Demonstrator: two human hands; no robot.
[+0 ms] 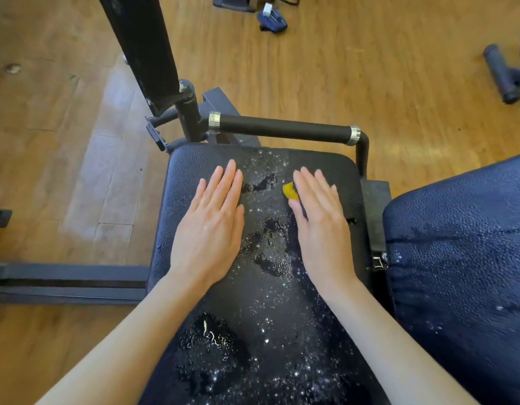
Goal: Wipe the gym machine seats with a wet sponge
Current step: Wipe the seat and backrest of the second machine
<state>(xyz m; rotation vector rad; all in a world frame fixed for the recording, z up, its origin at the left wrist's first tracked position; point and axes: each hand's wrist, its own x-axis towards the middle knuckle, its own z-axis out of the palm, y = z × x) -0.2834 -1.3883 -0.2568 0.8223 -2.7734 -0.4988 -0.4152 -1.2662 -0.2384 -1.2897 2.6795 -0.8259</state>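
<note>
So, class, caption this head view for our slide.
Right hand presses a yellow sponge onto the wet seat; left hand lies flat.

Wet black seat [261,290] carries 2 flat hands and a yellow sponge [289,190].

two bare arms show. the left hand [210,226] and right hand [321,226] wear no gloves. no sleeves, no rings.

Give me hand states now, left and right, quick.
Left hand: open, fingers straight, palm flat on the wet seat, holding nothing.
Right hand: open, fingers straight, pressing the yellow sponge flat onto the seat.
</note>
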